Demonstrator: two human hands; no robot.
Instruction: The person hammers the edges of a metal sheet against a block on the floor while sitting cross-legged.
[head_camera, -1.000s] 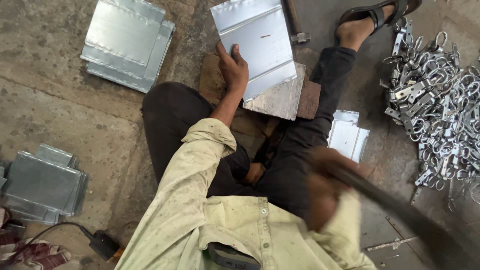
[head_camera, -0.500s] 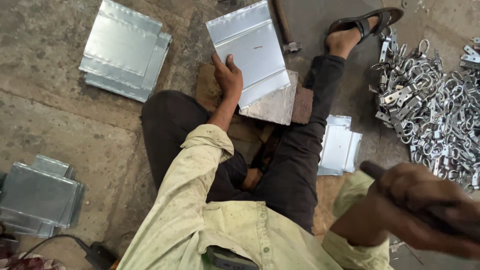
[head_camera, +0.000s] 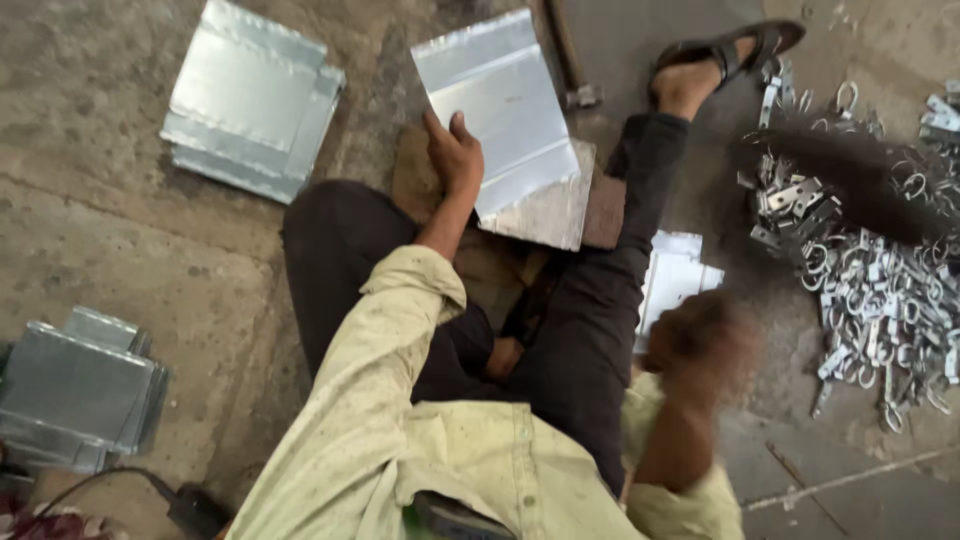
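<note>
While the left hand (head_camera: 455, 150) presses flat on the near edge of the ribbed metal sheet (head_camera: 500, 110), pinning it to the steel block (head_camera: 550, 215) between the legs, the right hand (head_camera: 700, 340) has dropped from its raised spot of half a second ago and now blurs low beside the knee. Its grip looks clenched, on what I cannot tell; a dark streak (head_camera: 850, 180) sweeps over the pile of metal clips (head_camera: 880, 280). Finished sheets (head_camera: 250, 100) lie on the floor, so the striking looks mid-swing.

Shiny ribbed metal sheet (head_camera: 505, 105) lies on a dull steel plate (head_camera: 548, 212) over rough concrete floor (head_camera: 100, 240).
</note>
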